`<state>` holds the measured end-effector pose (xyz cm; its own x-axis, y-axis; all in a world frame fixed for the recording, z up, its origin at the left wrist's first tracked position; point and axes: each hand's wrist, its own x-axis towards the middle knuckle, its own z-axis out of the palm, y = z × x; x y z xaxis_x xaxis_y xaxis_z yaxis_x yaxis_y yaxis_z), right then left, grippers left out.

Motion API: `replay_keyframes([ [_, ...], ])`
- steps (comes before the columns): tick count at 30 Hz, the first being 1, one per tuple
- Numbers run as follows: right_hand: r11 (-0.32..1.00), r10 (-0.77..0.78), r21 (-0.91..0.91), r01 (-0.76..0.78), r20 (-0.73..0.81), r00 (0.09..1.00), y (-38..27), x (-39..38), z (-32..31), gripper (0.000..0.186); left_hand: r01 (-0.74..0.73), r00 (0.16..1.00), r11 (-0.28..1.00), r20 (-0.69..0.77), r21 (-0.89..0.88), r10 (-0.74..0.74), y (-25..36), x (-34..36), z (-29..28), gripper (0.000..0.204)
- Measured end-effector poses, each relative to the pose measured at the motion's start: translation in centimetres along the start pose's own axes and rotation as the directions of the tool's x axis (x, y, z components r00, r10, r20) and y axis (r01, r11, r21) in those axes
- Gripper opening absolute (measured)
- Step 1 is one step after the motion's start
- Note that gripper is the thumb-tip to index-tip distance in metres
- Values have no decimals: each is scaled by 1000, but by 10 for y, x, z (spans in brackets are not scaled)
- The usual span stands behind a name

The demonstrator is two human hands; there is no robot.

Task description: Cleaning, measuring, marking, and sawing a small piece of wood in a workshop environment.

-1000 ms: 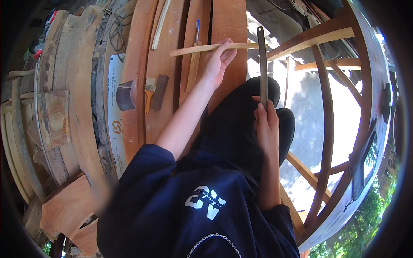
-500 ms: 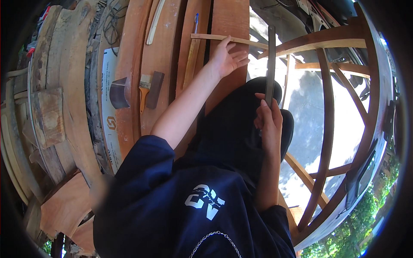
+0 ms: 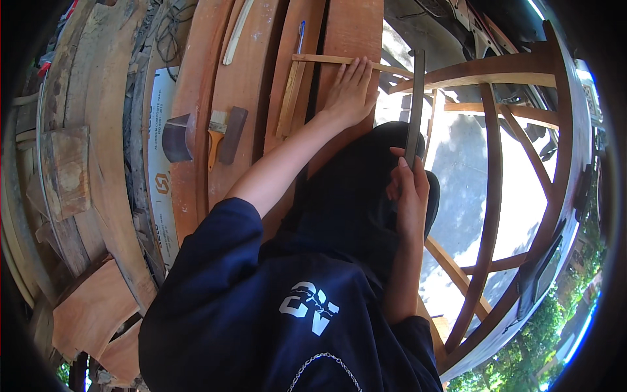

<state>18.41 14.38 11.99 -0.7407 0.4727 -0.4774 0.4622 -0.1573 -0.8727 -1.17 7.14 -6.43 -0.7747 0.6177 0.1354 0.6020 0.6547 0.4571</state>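
Note:
My left hand [image 3: 351, 98] lies palm down at the edge of a reddish plank, fingers stretched out flat over a thin wooden strip [image 3: 319, 59]. The strip runs crosswise over the planks, and its right end sticks out past their edge. In my right hand [image 3: 409, 181] is a long, flat, grey metal bar [image 3: 416, 104], gripped at its lower end and pointing away from me. The bar's upper part stands by the strip's far right end; whether they touch I cannot tell. A blue pen [image 3: 301, 36] and a narrow wooden piece [image 3: 289, 104] lie left of my hand.
A paintbrush [image 3: 215, 140], a dark block [image 3: 233, 135] and a curved dark sheet [image 3: 177, 138] rest on the planks [image 3: 251, 72]. Farther left are a white panel [image 3: 160, 157] and rough boards [image 3: 104, 130]. A curved wooden frame [image 3: 493, 176] stands at the right.
My left hand has turned palm down and come to lie on the strip, fingers extended. My right hand still holds the metal bar, which appears slightly lower in the view.

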Motion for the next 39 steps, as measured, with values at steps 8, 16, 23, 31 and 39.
replay_keyframes([
  [8,1000,9,-22,-9,-20,1000,2,8,-2,29,-104,992,987,-55,122,112,-22,45,5,67],
  [16,998,62,19,-63,54,997,4,24,-2,29,-113,992,956,-31,272,126,-49,88,11,72],
  [23,997,75,1,-75,-3,997,5,33,-3,29,-158,985,940,-21,301,173,-56,96,10,81],
  [31,997,79,-18,-78,14,997,7,42,-3,30,-165,985,959,-11,229,172,-63,112,14,90],
  [39,813,-101,-583,4,-133,986,0,77,-16,34,-268,957,921,-35,282,289,-68,128,14,85],
])
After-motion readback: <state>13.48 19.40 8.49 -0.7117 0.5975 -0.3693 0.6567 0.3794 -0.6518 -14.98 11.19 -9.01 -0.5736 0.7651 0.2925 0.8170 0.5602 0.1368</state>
